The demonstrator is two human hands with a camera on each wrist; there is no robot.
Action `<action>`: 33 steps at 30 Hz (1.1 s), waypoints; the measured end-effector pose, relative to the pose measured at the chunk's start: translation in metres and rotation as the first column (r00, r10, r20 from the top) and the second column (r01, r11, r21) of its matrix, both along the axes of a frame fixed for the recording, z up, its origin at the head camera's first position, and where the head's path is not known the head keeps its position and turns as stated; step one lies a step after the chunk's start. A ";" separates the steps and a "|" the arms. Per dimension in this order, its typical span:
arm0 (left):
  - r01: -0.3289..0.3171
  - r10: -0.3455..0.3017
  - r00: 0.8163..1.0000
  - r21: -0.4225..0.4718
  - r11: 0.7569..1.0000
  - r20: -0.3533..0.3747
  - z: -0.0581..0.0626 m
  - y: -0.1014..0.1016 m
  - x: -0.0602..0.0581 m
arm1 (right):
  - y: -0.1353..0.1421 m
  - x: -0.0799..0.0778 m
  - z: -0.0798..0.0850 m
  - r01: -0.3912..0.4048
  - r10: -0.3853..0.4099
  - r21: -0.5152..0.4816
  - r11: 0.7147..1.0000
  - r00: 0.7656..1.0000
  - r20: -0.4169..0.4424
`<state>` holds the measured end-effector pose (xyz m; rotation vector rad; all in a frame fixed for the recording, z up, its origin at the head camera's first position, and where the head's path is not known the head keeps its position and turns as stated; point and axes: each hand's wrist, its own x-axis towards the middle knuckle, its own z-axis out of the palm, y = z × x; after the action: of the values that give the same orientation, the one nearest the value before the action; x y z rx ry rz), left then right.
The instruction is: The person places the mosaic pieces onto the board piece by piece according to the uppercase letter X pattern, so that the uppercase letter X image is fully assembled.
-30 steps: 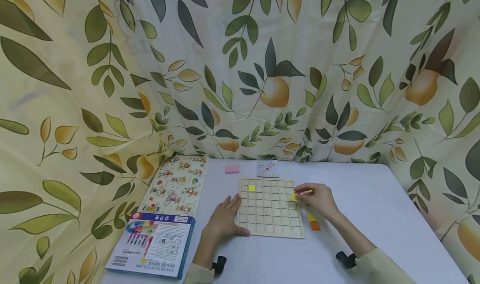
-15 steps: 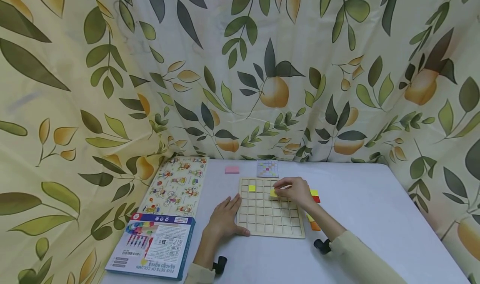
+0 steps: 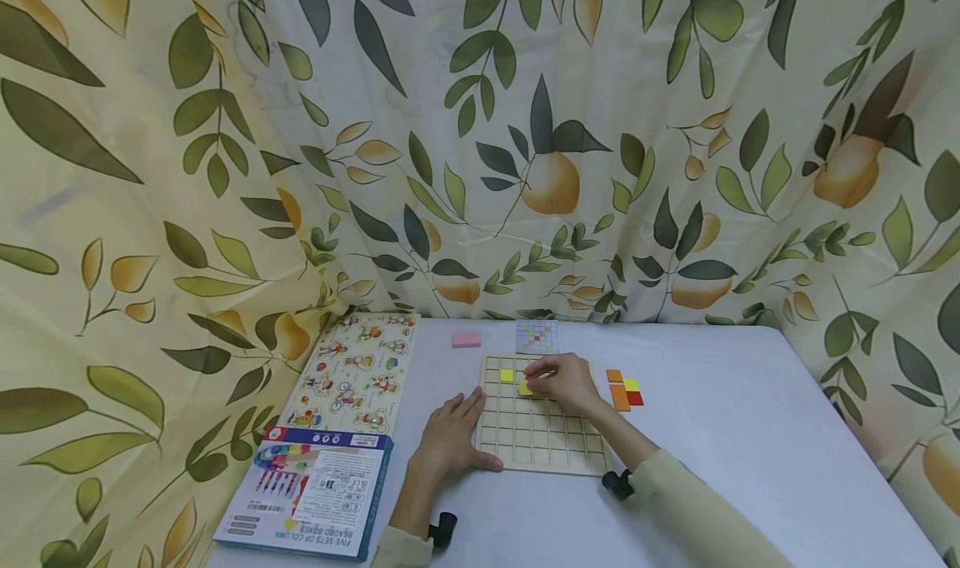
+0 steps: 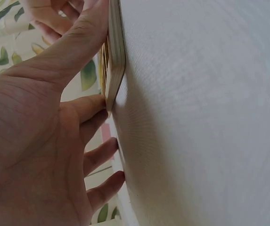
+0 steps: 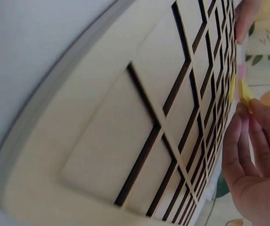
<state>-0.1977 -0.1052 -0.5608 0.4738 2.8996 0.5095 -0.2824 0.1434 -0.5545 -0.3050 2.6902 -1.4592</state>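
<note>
A wooden grid board [image 3: 543, 443] lies flat on the white table. My left hand [image 3: 448, 436] rests along the board's left side with fingers spread; in the left wrist view its thumb [image 4: 78, 44] presses on the board's edge. Between thumb and fingertips, my right hand [image 3: 567, 382] pinches a yellow tile [image 3: 526, 390] over the upper part of the grid. In the right wrist view that tile [image 5: 244, 92] is tilted above the board. One yellow square tile [image 3: 507, 376] lies on the grid, up and left of the pinched one.
Orange tiles [image 3: 620, 397], with a yellow tile [image 3: 631, 384] and a red tile [image 3: 636, 399], lie right of the board. Behind it are a coloured grid card [image 3: 536, 336] and a pink block [image 3: 466, 340]. A box [image 3: 303, 493] and a picture sheet [image 3: 352, 368] lie at left.
My right hand has carried the yellow tile leftward from the board's right edge to its upper left part, uncovering the coloured tiles at right. The left hand stays in place.
</note>
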 end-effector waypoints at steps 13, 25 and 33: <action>0.003 -0.003 1.000 -0.015 1.000 -0.021 -0.009 -0.001 -0.003 | -0.013 -0.004 -0.008 0.003 -0.001 0.054 0.999 1.000 -0.031; 0.004 -0.004 1.000 -0.005 1.000 -0.005 -0.002 -0.001 -0.001 | -0.007 -0.004 -0.007 -0.004 0.009 0.092 0.996 0.999 -0.050; 0.001 -0.001 1.000 0.012 1.000 -0.001 -0.004 -0.001 -0.001 | 0.016 0.011 0.001 0.044 -0.033 0.116 0.992 0.995 -0.094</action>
<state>-0.1985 -0.1061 -0.5652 0.4769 2.8990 0.5277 -0.2713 0.1596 -0.5535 -0.3217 2.8566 -1.3199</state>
